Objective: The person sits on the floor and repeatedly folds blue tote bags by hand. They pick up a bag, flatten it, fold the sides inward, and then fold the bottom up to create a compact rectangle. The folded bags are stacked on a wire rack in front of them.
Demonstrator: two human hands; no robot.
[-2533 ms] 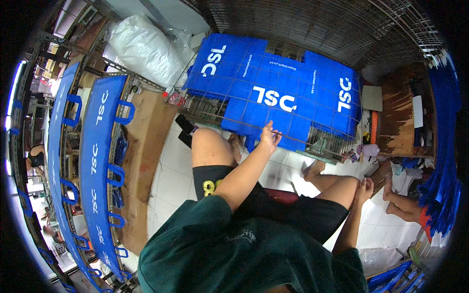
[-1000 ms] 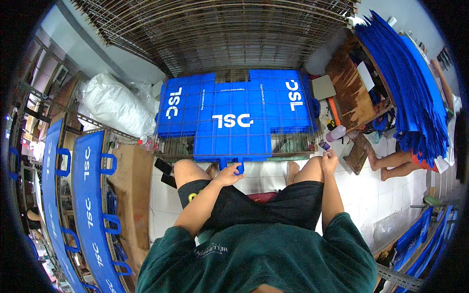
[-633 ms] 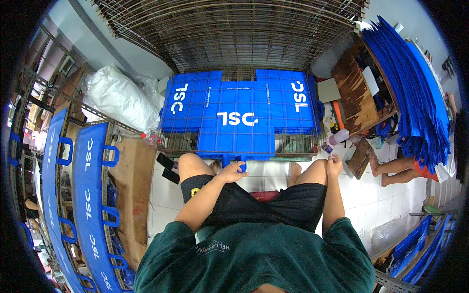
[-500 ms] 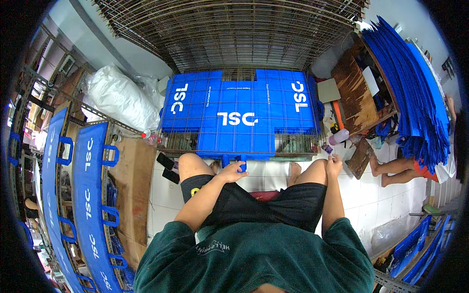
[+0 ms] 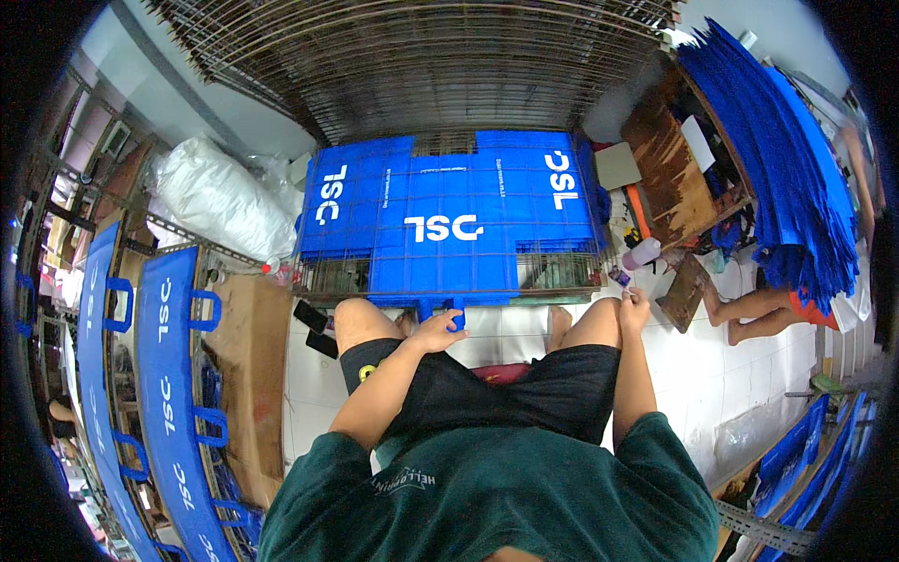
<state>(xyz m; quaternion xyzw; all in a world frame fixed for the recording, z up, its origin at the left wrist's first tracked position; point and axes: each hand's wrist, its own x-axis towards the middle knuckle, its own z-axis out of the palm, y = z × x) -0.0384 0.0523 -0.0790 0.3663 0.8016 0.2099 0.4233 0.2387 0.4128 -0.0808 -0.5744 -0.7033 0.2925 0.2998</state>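
A flat blue bag sheet (image 5: 449, 220) with white lettering lies spread over a low wire frame (image 5: 328, 276) in front of my knees. My left hand (image 5: 438, 330) rests at its near edge, fingers closed on the blue strap handle (image 5: 456, 317) that hangs there. My right hand (image 5: 633, 305) sits on my right knee, fingers curled around a small dark object that is too small to identify. A white bottle with a pink cap (image 5: 641, 253) stands just beyond that hand.
Stacked wire grids (image 5: 421, 66) lie behind the sheet. A white plastic sack (image 5: 220, 201) sits at the left. More blue sheets lean at the left (image 5: 173, 375) and pile up at the right (image 5: 777, 150). Another person's legs (image 5: 758, 314) show at the right, by a wooden table (image 5: 674, 169).
The view has tilted slightly, so the blue sheet sits a little lower and nearer. Both hands have stayed where they were half a second ago.
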